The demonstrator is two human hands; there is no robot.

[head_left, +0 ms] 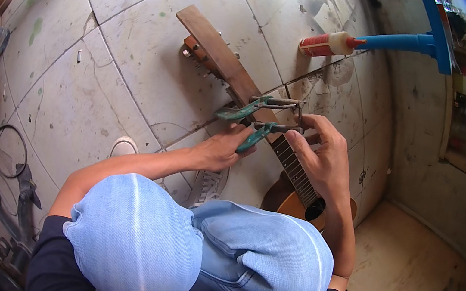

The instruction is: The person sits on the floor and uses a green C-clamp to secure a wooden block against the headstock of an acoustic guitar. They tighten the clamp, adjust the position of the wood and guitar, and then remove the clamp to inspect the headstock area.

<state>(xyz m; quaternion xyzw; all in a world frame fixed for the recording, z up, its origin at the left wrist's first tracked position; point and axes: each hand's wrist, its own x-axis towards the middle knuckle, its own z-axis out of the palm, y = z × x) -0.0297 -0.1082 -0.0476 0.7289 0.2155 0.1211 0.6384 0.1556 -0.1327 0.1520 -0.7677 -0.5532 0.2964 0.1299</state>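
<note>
Two green-handled clamps [248,109] across one board [218,48], one guitar [295,166]; left grip [223,147] around one handle [254,139], right grip [328,160] apart.

Slanting guitar [297,173], with a brown wooden bar [218,52] and two green-handled clamps at its neck.
The guitar's orange-yellow body is partly hidden, its dark, fretted fingerboard bare beside the sound hole; the flat bar runs lengthwise along the guitar's upper neck and past its headstock; the upper clamp [260,102] and lower clamp [266,129], grey metal at their jaws, lie side by side across the guitar's neck.
</note>
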